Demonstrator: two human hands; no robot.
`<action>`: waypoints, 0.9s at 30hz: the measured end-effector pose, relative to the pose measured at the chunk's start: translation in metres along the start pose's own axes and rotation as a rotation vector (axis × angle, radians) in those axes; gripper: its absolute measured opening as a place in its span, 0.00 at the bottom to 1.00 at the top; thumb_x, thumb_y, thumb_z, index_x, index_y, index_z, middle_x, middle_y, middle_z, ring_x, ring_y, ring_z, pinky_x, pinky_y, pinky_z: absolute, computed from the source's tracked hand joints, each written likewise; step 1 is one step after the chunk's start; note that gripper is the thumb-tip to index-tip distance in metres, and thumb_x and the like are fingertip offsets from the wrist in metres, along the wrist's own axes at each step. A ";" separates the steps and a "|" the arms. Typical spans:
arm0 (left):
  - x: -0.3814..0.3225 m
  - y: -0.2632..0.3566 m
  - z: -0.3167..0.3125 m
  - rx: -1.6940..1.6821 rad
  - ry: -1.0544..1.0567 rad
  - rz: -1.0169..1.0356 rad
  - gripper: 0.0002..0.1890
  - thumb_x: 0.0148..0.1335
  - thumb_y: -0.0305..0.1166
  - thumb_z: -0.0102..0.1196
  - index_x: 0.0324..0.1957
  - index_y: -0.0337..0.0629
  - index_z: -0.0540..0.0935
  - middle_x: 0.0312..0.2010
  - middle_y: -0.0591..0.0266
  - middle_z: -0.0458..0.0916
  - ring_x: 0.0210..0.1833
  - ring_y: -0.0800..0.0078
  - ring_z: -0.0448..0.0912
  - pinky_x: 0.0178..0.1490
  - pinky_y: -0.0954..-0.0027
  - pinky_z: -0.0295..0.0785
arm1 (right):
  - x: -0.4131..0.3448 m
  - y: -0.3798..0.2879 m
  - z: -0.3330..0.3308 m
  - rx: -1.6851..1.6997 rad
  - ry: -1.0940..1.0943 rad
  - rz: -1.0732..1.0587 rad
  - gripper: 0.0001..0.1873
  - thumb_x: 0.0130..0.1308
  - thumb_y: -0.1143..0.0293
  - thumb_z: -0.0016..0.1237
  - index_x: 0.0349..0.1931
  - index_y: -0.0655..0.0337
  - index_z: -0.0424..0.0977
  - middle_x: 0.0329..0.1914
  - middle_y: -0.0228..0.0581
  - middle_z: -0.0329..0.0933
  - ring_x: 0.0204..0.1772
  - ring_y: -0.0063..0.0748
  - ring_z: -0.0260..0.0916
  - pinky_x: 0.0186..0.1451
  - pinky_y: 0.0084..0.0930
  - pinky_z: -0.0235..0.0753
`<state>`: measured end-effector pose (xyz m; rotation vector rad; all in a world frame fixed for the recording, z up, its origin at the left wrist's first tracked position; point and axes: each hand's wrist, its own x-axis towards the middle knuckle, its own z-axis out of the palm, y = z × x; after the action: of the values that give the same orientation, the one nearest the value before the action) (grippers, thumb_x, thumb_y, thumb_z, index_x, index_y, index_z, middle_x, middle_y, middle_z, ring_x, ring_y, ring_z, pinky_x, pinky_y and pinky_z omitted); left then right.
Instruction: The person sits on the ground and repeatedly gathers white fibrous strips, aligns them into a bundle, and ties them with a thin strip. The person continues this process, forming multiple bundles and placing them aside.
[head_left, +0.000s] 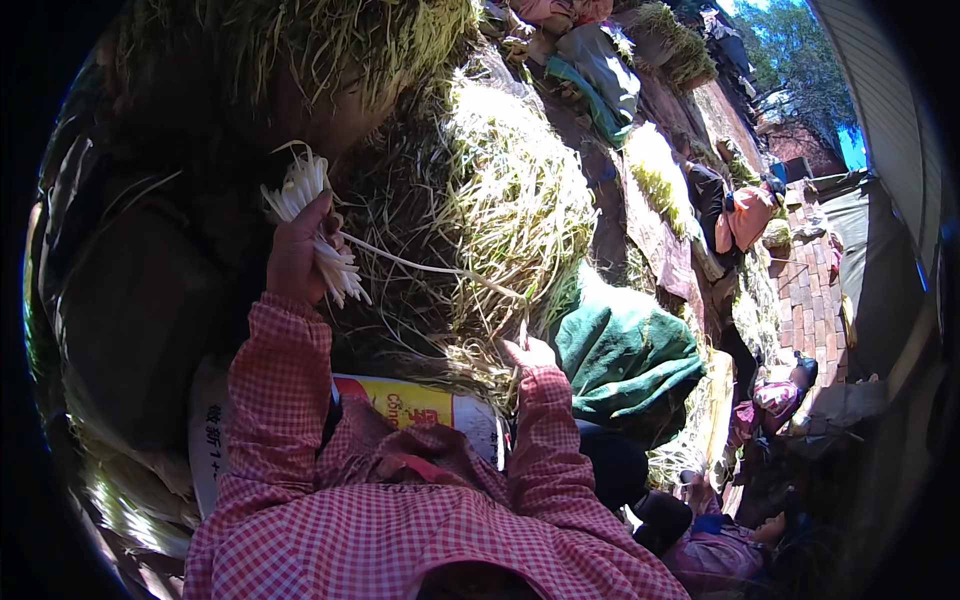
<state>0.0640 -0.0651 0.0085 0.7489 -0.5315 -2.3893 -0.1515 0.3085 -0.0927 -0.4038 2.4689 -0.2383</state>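
My left hand (300, 251) is closed around a bundle of white, thin plant stalks (298, 184), whose ends stick out above and below the fist. One long pale stalk (439, 268) stretches from beside that fist across to my right hand (534, 352). There the fingertips pinch its bent, darker end. Under and beyond the stalk lies a large heap of pale yellow-green, straw-like leaves (517, 195), brightly sunlit at its far part. A printed white, yellow and red sack (416, 405) lies in front of my body, partly covered by my checked garment.
A bunched green cloth (630, 345) lies right of my right hand. Another grassy heap (360, 45) rises at the top. Several people sit along the right side, one in an orange top (750, 214). Brick paving (810, 300) runs behind them, beside a dark sheet (874, 277).
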 end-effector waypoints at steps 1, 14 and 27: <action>-0.004 -0.001 0.002 0.009 0.000 -0.027 0.06 0.66 0.37 0.55 0.38 0.50 0.73 0.22 0.73 0.73 0.20 0.83 0.70 0.23 0.74 0.66 | -0.031 -0.047 -0.009 -0.077 0.038 -0.146 0.30 0.54 0.41 0.55 0.49 0.54 0.75 0.38 0.48 0.81 0.46 0.51 0.76 0.47 0.41 0.72; 0.009 -0.026 0.016 -0.124 -0.053 -0.035 0.12 0.63 0.37 0.60 0.42 0.41 0.77 0.30 0.66 0.80 0.19 0.85 0.69 0.22 0.77 0.66 | -0.060 -0.142 0.090 0.751 -0.041 -0.530 0.10 0.67 0.66 0.48 0.40 0.63 0.75 0.16 0.37 0.70 0.20 0.30 0.68 0.28 0.26 0.70; -0.002 -0.057 0.016 0.223 0.027 0.008 0.16 0.61 0.36 0.61 0.48 0.40 0.78 0.36 0.63 0.83 0.36 0.77 0.80 0.38 0.72 0.76 | 0.021 -0.197 0.036 0.221 0.264 -0.481 0.17 0.61 0.62 0.54 0.47 0.61 0.75 0.37 0.54 0.80 0.43 0.49 0.79 0.45 0.38 0.77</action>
<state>0.0326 -0.0176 -0.0077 0.8719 -0.7977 -2.3335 -0.1004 0.1145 -0.0805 -0.9162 2.5238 -0.7992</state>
